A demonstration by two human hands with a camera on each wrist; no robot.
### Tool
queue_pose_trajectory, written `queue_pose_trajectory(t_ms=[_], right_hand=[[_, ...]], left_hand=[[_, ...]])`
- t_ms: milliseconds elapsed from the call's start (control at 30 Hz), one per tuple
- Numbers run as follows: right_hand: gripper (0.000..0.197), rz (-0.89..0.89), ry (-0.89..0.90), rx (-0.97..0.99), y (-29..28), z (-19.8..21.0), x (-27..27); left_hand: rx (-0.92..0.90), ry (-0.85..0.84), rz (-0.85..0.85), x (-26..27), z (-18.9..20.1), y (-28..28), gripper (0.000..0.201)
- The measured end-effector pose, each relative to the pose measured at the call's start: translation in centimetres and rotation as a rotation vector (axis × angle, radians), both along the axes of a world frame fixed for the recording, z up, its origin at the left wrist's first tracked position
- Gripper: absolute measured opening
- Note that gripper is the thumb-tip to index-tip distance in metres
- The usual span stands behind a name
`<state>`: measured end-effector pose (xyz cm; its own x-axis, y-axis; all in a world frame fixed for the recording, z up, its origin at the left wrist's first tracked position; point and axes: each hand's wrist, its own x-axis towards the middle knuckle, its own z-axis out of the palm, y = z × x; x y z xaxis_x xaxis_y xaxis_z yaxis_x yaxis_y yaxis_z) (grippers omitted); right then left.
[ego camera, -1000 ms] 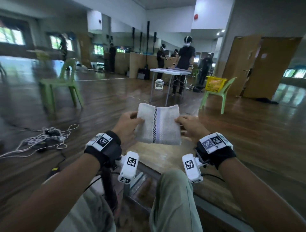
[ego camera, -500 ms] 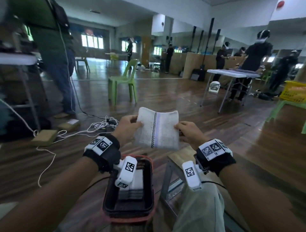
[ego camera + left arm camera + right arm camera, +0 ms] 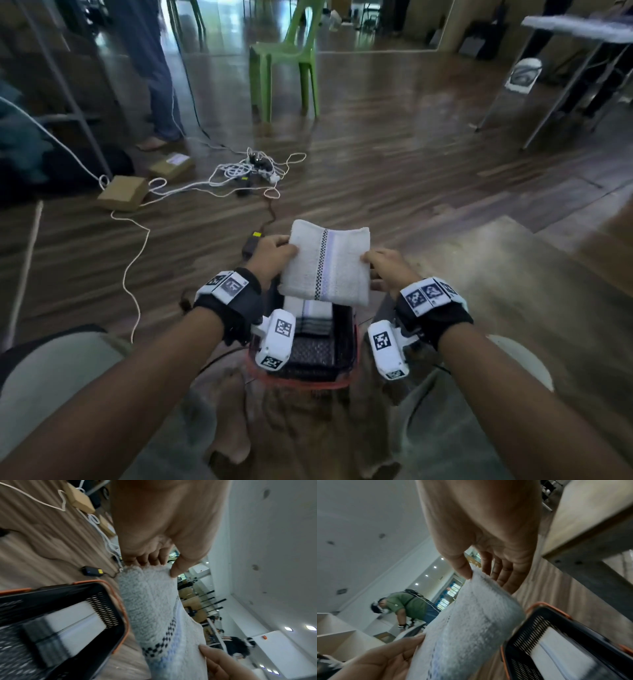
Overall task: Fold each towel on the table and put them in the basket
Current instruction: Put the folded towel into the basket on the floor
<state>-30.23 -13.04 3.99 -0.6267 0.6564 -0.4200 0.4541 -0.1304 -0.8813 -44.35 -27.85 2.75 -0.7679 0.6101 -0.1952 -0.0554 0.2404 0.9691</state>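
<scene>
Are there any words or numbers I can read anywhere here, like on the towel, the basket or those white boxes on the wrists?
No readable words or numbers anywhere.
Wrist boxes: black-and-white square codes only, no letters.
Towel: a checkered stripe, no writing.
Basket: no label visible.
Cardboard box on the floor: a pale label, too blurred to read.
Left hand and right hand grip the towel; nothing is written there.
</scene>
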Motion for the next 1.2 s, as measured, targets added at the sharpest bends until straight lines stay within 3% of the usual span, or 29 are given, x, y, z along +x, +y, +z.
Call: queue_pose_trajectory(t_ms=[167,267,367,467,800,900,1033,1200], right_hand=[[0.018,0.026,-0.229,-0.058,1.0,-9.5,-3.3],[0.012,0.115,-0.388,-0.035,1.9,-15.5,-5.2],[0.016,0.149,-0.476,-0.038,3.1,-20.6,-7.1],[0.022,0.139,-0.507,-0.015,3.8,-22.5,-9.3],[0.024,0.020,-0.411,0.094,9.0,-28.0,-16.3],[0.028,0.014,-0.411,0.065,9.3,-29.5,-16.9],[0.014,-0.009,-0.394,0.039,9.8,-31.0,-17.0],[0.013,-0.034,-0.383,0.066,10.2,-31.7,-16.9]], left_hand=[[-0.238,-0.094,0.043,-1.8,-9.5,1.0,0.019],[-0.383,-0.131,0.043,-2.8,-15.3,1.7,0.012],[-0.501,-0.147,0.014,-4.3,-20.3,2.9,0.025],[-0.556,-0.149,0.025,-6.3,-23.6,4.5,0.035],[-0.470,-0.135,0.147,-12.9,-29.7,11.1,0.038],[-0.479,-0.146,0.163,-13.2,-31.2,11.6,0.036],[-0.474,-0.143,0.150,-13.3,-32.6,11.7,0.037],[-0.451,-0.148,0.158,-13.5,-33.0,12.0,0.038]])
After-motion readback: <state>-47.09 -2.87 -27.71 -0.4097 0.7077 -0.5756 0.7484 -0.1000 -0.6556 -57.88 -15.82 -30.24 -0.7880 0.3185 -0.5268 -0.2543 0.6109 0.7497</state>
